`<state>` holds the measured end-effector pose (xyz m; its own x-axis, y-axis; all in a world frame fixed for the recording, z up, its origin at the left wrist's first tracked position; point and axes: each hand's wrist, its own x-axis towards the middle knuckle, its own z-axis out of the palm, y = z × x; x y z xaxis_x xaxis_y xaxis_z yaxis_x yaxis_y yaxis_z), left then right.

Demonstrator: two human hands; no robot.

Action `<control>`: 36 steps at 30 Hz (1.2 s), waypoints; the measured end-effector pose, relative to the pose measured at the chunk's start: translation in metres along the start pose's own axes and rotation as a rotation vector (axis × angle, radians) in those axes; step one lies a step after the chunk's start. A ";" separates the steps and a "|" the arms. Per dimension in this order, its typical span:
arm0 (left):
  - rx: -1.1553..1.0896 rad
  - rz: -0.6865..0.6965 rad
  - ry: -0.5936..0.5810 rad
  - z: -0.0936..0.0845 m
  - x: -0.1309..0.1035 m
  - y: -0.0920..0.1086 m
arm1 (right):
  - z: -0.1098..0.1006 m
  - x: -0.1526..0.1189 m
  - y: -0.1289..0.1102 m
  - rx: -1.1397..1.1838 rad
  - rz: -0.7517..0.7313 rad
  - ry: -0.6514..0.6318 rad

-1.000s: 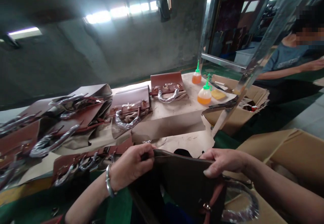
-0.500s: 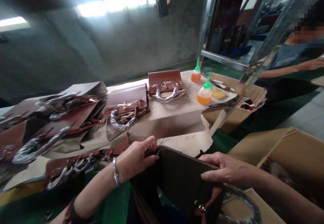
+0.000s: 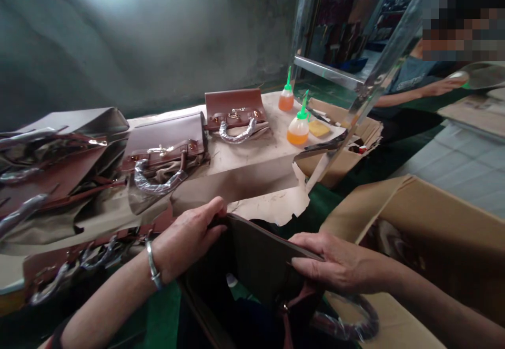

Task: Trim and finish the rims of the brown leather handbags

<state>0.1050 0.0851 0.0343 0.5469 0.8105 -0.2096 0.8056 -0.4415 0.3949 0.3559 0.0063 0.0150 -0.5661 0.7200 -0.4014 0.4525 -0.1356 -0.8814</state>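
Low in front of me is a dark handbag (image 3: 260,257) with a plastic-wrapped handle hanging on its right side. My left hand (image 3: 193,238) pinches its upper left edge, thumb inside and fingers bent over the rim. Farther right, my right hand (image 3: 331,262) grips the top edge of the same panel between thumb and fingers. A small metal fitting and a reddish strap show beneath my right hand. The lower part of the bag is in shadow.
Brown handbags (image 3: 165,144) with wrapped handles lie along the paper-covered table (image 3: 244,154). Two bottles of orange liquid (image 3: 298,128) with green nozzles stand beside a yellow pad (image 3: 319,128). An open cardboard box (image 3: 434,233) is at right, near a metal post (image 3: 355,112). Another person sits beyond.
The view has turned right and down, so table items sit farther left. Both hands keep their grip on the handbag. The other person now holds up a greyish thing.
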 end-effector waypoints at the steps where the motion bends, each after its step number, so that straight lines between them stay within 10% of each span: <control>1: -0.025 -0.020 0.006 0.000 0.001 -0.001 | 0.000 0.001 0.001 -0.013 -0.013 0.009; 36: -0.274 -0.006 -0.224 0.006 0.027 -0.010 | 0.020 0.023 0.020 0.003 0.049 0.306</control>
<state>0.1133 0.1091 0.0189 0.6034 0.6949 -0.3911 0.7344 -0.2931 0.6122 0.3378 0.0065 -0.0164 -0.3099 0.8839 -0.3501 0.4719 -0.1767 -0.8638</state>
